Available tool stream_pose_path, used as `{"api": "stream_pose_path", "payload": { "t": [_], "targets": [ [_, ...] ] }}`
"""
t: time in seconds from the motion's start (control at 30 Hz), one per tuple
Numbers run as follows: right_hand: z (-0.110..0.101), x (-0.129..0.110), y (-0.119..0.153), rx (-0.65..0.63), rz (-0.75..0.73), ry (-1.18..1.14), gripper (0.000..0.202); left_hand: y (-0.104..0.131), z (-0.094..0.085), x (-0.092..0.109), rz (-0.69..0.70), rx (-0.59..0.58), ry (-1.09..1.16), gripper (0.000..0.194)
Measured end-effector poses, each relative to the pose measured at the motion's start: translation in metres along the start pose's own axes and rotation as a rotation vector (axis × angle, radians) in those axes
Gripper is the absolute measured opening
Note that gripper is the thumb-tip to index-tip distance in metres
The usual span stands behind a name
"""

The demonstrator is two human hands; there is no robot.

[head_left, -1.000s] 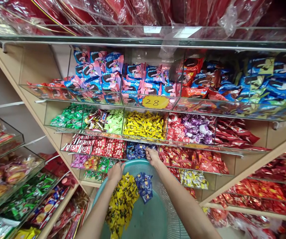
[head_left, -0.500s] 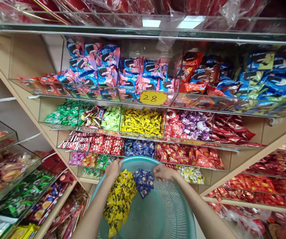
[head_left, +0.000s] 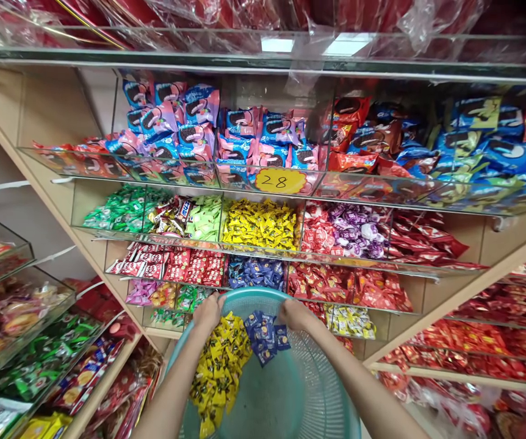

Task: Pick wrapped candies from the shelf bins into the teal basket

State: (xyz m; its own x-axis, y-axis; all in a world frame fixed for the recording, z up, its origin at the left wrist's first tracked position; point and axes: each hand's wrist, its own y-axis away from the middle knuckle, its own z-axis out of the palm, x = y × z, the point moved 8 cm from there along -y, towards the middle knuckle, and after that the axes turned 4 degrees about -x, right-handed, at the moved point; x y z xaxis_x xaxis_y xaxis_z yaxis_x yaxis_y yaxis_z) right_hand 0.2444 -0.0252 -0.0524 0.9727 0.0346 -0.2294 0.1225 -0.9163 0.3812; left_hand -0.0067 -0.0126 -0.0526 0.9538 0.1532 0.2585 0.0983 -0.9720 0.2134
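A green plastic basket [head_left: 320,360] with perforated walls is tilted towards me below the shelves. My left hand [head_left: 207,312] is closed on its far left rim. Yellow-wrapped candies [head_left: 221,366] lie in a pile along the basket's left side. Beside them, near the far rim, is a small heap of dark blue packets [head_left: 263,338]. Over the far right rim, just above these packets, is my right hand [head_left: 294,314]; its fingertips are hidden behind the hand. Directly beyond the rim, a shelf compartment holds more blue packets [head_left: 256,271].
Clear-fronted shelves hold a bin of yellow candies [head_left: 260,224], red packets [head_left: 320,280] and purple candies [head_left: 359,228]. Higher up are blue-and-pink cookie packs [head_left: 199,103] and a yellow price tag [head_left: 280,180]. More stocked shelves flank both sides, with green packets [head_left: 43,347] at left.
My right hand has moved slightly left and away from me, towards the far rim. Another blue packet now shows at the right of the heap beneath it. My left hand keeps its place.
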Motion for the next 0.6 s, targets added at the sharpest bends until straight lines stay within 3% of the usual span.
{"api": "stream_pose_path", "payload": {
  "t": [0.13, 0.27, 0.43, 0.6],
  "targets": [
    [-0.028, -0.018, -0.01, 0.229, -0.081, -0.151, 0.019, 0.0, 0.0, 0.0, 0.004, 0.013, 0.006, 0.043],
    [-0.047, -0.034, -0.022, 0.377, -0.045, -0.256, 0.019, 0.0, 0.001, -0.001, -0.008, 0.015, 0.018, 0.043],
    [-0.061, -0.061, -0.042, 0.465, -0.023, -0.235, 0.019, 0.0, 0.0, -0.002, -0.018, 0.013, 0.028, 0.042],
    [-0.066, -0.074, -0.059, 0.472, 0.008, -0.194, 0.025, 0.0, -0.001, -0.002, -0.03, 0.0, 0.035, 0.042]
  ]
}}
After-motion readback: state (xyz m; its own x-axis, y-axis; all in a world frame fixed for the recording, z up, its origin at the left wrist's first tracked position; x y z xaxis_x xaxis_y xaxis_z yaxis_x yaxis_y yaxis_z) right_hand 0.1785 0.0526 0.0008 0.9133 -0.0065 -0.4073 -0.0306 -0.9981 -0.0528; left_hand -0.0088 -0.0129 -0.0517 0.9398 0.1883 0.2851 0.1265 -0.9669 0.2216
